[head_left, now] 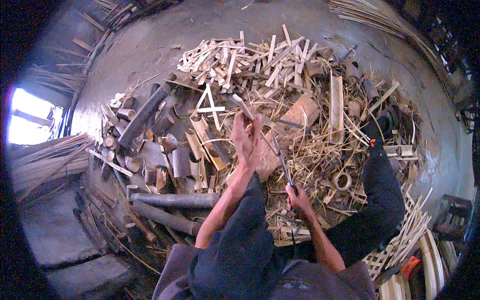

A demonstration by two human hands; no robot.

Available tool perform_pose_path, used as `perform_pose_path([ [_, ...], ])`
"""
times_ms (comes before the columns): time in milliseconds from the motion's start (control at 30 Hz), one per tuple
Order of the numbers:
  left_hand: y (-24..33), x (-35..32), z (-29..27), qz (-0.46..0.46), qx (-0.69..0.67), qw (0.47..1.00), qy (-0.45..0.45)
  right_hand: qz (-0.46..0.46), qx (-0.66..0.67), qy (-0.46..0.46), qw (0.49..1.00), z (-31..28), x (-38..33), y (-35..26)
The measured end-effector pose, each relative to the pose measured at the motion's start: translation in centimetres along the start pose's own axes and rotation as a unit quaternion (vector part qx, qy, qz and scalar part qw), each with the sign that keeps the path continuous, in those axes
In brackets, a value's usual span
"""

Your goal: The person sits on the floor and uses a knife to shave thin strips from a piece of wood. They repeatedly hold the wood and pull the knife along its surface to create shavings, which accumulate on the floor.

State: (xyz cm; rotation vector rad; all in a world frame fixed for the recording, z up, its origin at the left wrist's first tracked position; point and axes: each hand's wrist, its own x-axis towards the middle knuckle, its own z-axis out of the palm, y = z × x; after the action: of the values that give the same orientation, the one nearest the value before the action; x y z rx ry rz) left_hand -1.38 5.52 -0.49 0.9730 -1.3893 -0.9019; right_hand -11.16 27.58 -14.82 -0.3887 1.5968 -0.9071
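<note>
Bamboo is everywhere in the head view. The person sits on the ground with dark trousers, and both bare arms come up from the bottom of the picture.

The left hand (pixel 247 140) is lifted up in the middle. Its fingers are wrapped tight around a thin bamboo strip (pixel 243 106), which pokes up and to the left out of the top of the fist.

The right hand (pixel 299 200) is lower and a bit to the right, near the knee. It is closed around the handle of a long knife (pixel 281 160). The blade points up and to the left, toward the left hand. It seems to meet the strip just under the fist, but the picture is too blurry there to be sure.

Right behind the hands lies a flat wooden block (pixel 287 132) on a bed of thin pale shavings (pixel 320 150). Farther back is a heap of short cut sticks (pixel 245 57). To the left lie dark bamboo tubes (pixel 172 200) and one long dark pole (pixel 145 114). A small bamboo ring (pixel 343 181) sits to the right of the knife.
</note>
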Motion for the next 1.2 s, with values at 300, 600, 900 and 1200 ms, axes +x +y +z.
perform_pose_path([
  [300,0.0,-0.8,0.9,-0.086,-0.203,0.971,-0.091,-0.209,0.0,0.009,0.978,-0.6,-10.6,-16.7],
  [600,1.7,-4.1,2.1,-0.159,-0.327,0.901,-0.238,-0.183,0.052,-0.045,0.981,-0.3,-16.6,-25.2],
  [900,2.3,-5.6,2.1,-0.094,-0.26,0.916,-0.291,-0.102,0.066,-0.084,0.989,-0.3,-16.6,-25.0],
  [1200,2.0,-5.8,1.9,-0.101,-0.196,0.928,-0.3,-0.091,0.085,-0.053,0.991,0.3,-17.3,-25.2],
])
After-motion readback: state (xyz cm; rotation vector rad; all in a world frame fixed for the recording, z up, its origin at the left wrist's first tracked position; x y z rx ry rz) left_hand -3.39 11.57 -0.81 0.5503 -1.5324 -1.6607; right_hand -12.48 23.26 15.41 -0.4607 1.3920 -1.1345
